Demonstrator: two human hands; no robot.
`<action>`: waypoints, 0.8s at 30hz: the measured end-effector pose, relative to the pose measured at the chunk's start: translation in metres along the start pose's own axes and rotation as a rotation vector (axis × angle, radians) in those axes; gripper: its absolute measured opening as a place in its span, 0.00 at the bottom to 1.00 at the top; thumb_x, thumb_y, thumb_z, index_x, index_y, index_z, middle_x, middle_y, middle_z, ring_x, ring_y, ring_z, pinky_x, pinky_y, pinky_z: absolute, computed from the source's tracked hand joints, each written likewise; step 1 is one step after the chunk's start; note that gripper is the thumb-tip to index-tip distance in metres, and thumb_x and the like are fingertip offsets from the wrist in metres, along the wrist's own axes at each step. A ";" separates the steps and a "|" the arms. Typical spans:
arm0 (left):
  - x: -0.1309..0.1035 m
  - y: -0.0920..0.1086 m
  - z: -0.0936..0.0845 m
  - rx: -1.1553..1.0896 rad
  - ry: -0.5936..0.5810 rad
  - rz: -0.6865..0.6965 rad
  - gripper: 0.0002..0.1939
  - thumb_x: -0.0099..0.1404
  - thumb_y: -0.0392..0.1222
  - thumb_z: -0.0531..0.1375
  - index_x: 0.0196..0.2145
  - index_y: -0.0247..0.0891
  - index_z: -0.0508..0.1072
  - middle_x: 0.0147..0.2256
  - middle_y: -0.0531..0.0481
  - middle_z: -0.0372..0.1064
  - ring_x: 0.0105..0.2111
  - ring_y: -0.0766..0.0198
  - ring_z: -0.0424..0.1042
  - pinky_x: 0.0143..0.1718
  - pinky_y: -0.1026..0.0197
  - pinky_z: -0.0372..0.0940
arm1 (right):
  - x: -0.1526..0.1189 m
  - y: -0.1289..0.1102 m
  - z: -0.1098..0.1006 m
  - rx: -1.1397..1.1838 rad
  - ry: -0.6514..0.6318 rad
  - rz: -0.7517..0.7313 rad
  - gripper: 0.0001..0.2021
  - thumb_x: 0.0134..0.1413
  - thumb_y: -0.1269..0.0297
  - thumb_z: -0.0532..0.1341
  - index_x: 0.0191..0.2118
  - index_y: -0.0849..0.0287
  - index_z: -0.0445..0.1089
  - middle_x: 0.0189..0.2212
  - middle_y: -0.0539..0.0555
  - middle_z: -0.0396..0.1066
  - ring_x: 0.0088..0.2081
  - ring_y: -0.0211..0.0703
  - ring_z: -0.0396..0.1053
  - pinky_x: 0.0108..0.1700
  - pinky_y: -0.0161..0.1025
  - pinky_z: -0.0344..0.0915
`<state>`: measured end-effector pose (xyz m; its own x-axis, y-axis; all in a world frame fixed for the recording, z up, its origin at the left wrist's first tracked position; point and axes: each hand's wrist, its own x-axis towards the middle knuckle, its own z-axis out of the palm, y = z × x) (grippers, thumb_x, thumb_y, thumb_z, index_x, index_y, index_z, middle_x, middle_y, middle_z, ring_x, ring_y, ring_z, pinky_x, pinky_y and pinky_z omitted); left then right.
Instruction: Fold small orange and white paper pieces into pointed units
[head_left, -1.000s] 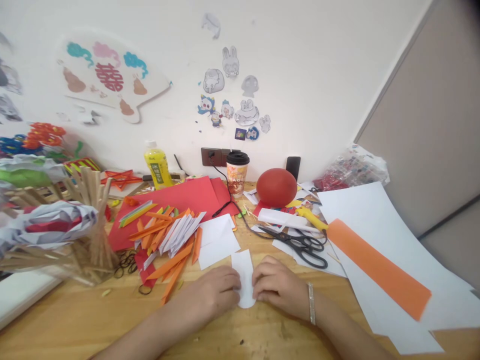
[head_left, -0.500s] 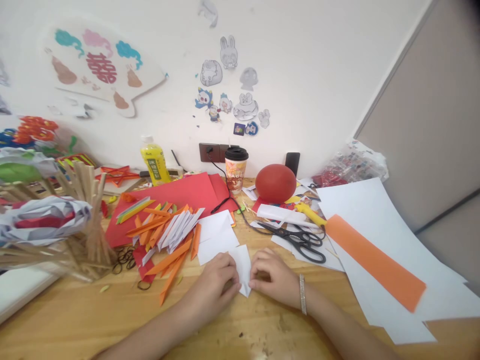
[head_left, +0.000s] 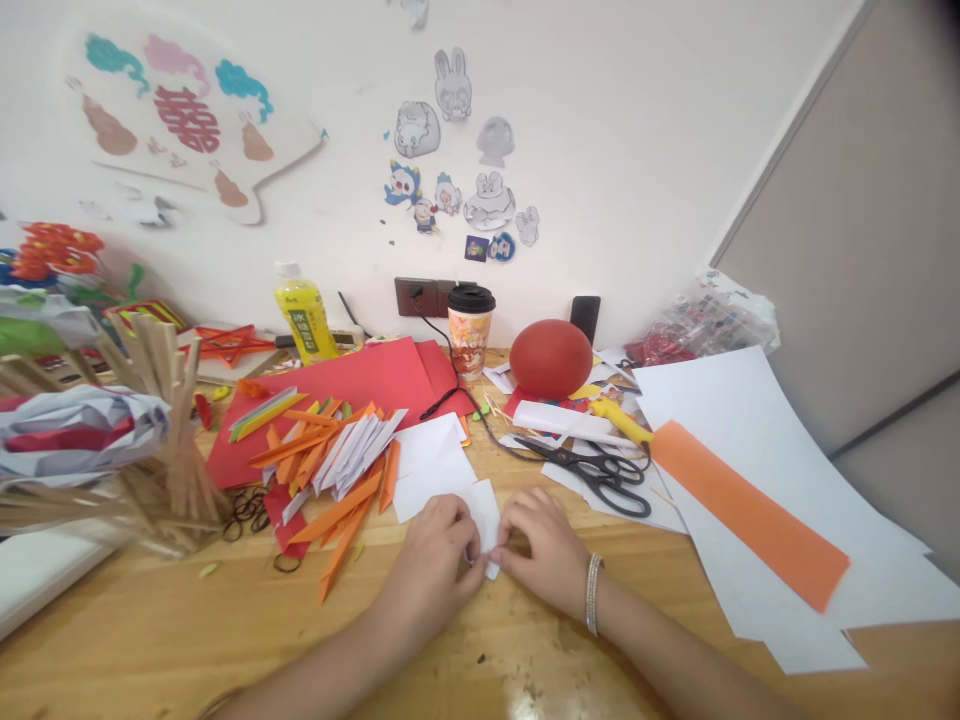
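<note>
A small piece of white paper lies low over the wooden table between my two hands. My left hand pinches its lower left edge, fingers curled and thumb pressed forward. From the other side my right hand, with a sparkling bracelet at the wrist, pinches the lower right edge. The thumbs nearly meet at the paper's bottom, where it looks folded; my fingers hide part of the crease. Just behind my left hand are more white sheets. Left of them sits a pile of folded orange strips and white strips.
Black scissors and a yellow-handled tool lie right of centre, before a red balloon. Large white sheets bear an orange strip. A lidded cup, a yellow bottle and wooden sticks stand around.
My thumbs and fingertips have come closer together at the paper's lower end, and its bottom tip is more covered. The whole view has shifted slightly.
</note>
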<state>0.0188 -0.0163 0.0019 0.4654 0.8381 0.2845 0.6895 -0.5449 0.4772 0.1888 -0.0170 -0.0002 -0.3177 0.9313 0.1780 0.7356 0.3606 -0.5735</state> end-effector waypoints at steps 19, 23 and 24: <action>0.002 -0.001 0.001 0.142 -0.005 -0.059 0.03 0.57 0.38 0.57 0.26 0.38 0.66 0.34 0.47 0.61 0.37 0.54 0.62 0.37 0.52 0.60 | -0.004 -0.002 -0.002 -0.076 -0.072 0.006 0.15 0.39 0.61 0.68 0.33 0.55 0.63 0.34 0.48 0.61 0.39 0.44 0.57 0.42 0.40 0.54; 0.002 -0.002 0.003 0.148 0.000 -0.048 0.04 0.58 0.38 0.57 0.26 0.38 0.66 0.34 0.47 0.62 0.38 0.53 0.62 0.37 0.52 0.59 | -0.004 0.002 0.000 -0.060 -0.042 -0.007 0.09 0.45 0.64 0.65 0.32 0.55 0.64 0.33 0.48 0.62 0.39 0.43 0.58 0.42 0.40 0.54; 0.002 -0.002 0.003 0.152 -0.001 -0.046 0.04 0.58 0.39 0.57 0.27 0.38 0.66 0.34 0.47 0.62 0.38 0.53 0.62 0.38 0.52 0.59 | -0.003 0.003 0.000 -0.052 -0.035 -0.013 0.07 0.47 0.66 0.63 0.32 0.56 0.64 0.33 0.48 0.62 0.39 0.43 0.58 0.42 0.40 0.54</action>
<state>0.0198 -0.0137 -0.0008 0.4313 0.8625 0.2646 0.7864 -0.5032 0.3583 0.1916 -0.0190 -0.0025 -0.3476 0.9245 0.1566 0.7609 0.3757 -0.5290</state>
